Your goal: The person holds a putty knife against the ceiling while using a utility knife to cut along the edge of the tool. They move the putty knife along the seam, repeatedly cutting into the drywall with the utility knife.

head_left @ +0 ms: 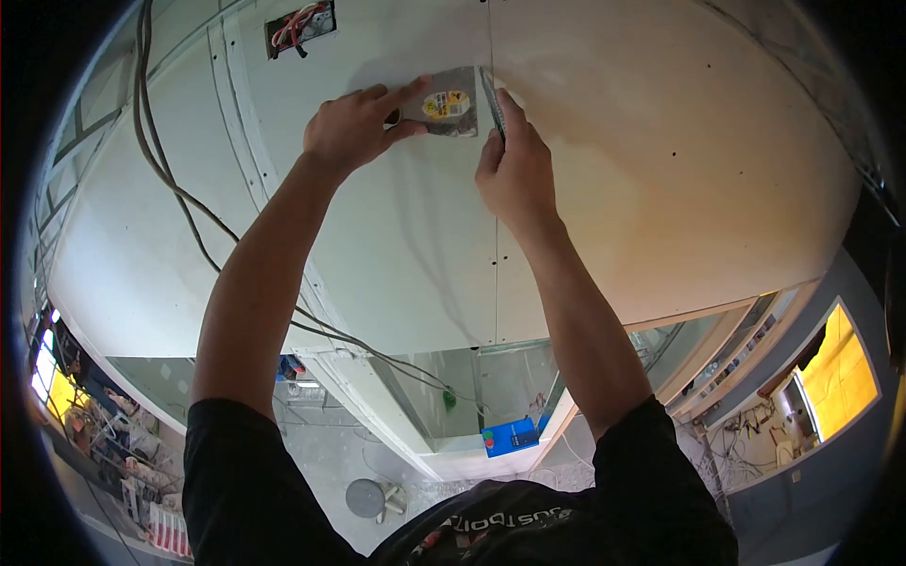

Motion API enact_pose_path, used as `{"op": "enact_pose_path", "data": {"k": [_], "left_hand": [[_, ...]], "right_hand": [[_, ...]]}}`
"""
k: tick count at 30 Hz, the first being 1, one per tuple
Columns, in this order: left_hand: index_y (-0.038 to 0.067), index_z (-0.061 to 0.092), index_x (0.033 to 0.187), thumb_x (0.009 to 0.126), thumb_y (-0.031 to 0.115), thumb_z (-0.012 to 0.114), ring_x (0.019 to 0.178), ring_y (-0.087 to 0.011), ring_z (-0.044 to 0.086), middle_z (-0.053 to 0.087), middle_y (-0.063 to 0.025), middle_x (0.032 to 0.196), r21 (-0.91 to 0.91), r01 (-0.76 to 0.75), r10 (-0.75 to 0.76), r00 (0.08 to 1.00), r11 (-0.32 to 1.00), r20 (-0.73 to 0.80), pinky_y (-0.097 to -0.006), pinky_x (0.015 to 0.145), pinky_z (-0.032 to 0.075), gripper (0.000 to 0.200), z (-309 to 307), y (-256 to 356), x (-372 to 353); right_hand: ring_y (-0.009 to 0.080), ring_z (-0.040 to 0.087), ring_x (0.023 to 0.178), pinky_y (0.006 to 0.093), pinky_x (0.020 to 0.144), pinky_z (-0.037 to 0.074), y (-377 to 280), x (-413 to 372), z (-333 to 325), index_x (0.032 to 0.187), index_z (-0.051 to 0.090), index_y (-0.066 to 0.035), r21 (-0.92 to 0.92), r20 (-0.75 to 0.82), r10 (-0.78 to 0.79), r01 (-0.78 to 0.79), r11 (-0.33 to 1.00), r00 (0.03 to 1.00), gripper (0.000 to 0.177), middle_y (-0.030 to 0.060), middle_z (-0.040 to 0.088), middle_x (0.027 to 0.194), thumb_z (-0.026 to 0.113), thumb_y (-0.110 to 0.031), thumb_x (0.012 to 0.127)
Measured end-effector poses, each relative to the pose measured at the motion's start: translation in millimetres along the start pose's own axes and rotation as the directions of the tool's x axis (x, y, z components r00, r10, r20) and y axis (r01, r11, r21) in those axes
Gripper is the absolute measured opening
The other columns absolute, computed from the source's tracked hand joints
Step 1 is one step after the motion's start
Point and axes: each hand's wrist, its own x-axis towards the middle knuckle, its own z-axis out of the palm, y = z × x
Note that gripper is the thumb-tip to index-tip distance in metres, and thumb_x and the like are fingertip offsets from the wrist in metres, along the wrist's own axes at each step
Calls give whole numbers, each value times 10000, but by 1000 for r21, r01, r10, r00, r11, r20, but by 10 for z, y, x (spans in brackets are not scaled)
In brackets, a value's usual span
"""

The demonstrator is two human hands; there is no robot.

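Black printed T-shirt (pixel 491 528) fills the bottom edge of the view, nearest the lens; both bare forearms rise from its sleeves to a pale plasterboard surface (pixel 661 170) overhead. Left hand (pixel 363 123): forefinger stretched out, thumb beneath, the two closed on the left rim of a flat grey roll of tape with a round yellow label (pixel 448 111), which lies against the board. Right hand (pixel 514 165): fingers held tight together, tips on a narrow grey strip of tape (pixel 493 99) that runs off the roll's right edge; pinching or only pressing, cannot tell. Strip sits on the straight vertical joint between two boards (pixel 495 264), which runs down past the right wrist to the board's lower edge. Board to the right of the joint is bare. Left of the arms: dark cables (pixel 156 141) hang in a loose curve, well apart from the hands; a rectangular cut-out with red and white wires (pixel 302 26) sits near the top edge. Below the board edge, a blue box (pixel 510 437) on a ledge.
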Motion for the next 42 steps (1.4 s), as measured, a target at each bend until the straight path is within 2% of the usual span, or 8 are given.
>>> {"op": "enact_pose_path", "data": {"k": [3, 19, 31, 34, 36, 37, 39, 42], "left_hand": [[470, 395, 1554, 896, 620, 668, 928, -211, 720, 686, -6, 1008, 17, 8, -8, 1000, 1000, 0, -404, 777, 623, 728, 1, 5, 2], [454, 385, 1562, 908, 663, 622, 922, -213, 727, 688, -6, 1009, 31, 1, 0, 1000, 1000, -2, -405, 775, 630, 727, 31, -12, 6], [460, 398, 1545, 899, 671, 616, 903, -204, 735, 698, 13, 1005, 65, -5, 6, 1000, 998, -30, -403, 743, 642, 713, 38, -11, 9], [459, 429, 1517, 891, 679, 608, 885, -196, 738, 703, 28, 983, 58, -16, 19, 998, 998, -55, -400, 712, 649, 686, 64, -18, 6], [457, 436, 1512, 892, 677, 610, 879, -201, 738, 705, 29, 978, 52, -15, 18, 998, 999, -60, -402, 705, 647, 681, 81, -21, 5], [458, 437, 1511, 893, 676, 610, 879, -203, 738, 705, 29, 979, 50, -15, 19, 997, 999, -69, -401, 704, 647, 678, 84, -17, 3], [458, 438, 1510, 894, 674, 609, 879, -205, 739, 706, 29, 981, 47, -14, 17, 997, 999, -75, -401, 703, 647, 675, 84, -11, -4], [478, 358, 1566, 897, 660, 620, 924, -202, 735, 698, 2, 1050, 79, 10, -11, 1000, 997, 10, -407, 759, 646, 741, 45, 8, 5]], "right_hand": [[416, 692, 838, 507, 739, 583, 34, -25, 9, 1494, 415, -10, 17, 7, -55, 55, 998, 998, 543, 265, 643, 973, 555, -53, 971], [415, 695, 841, 499, 728, 592, 12, -4, 61, 1473, 431, 11, 3, -19, -54, 54, 999, 998, 530, 272, 645, 985, 558, -48, 962], [408, 692, 825, 505, 727, 587, -88, -27, 23, 1493, 424, -11, -34, 42, 14, -12, 999, 999, 544, 255, 636, 951, 551, -51, 966], [413, 695, 832, 505, 727, 587, -177, -76, -36, 1500, 412, -3, -89, 103, 61, -52, 995, 993, 559, 258, 632, 951, 557, -58, 963], [412, 700, 883, 486, 790, 567, -275, -182, -60, 1476, 456, 21, -136, 143, 176, -157, 978, 974, 512, 263, 680, 1007, 534, -35, 973], [412, 700, 883, 486, 790, 567, -275, -251, -54, 1476, 456, 21, -136, 146, 177, -157, 978, 973, 512, 263, 680, 1007, 534, -35, 973], [424, 696, 795, 502, 704, 591, -233, -424, -9, 1534, 364, -4, -165, 169, 163, -135, 977, 972, 626, 260, 624, 961, 570, -53, 945], [420, 698, 781, 494, 693, 595, -213, -634, 9, 1539, 358, -9, -125, 183, 182, -161, 979, 966, 639, 254, 617, 963, 571, -41, 938]]}}
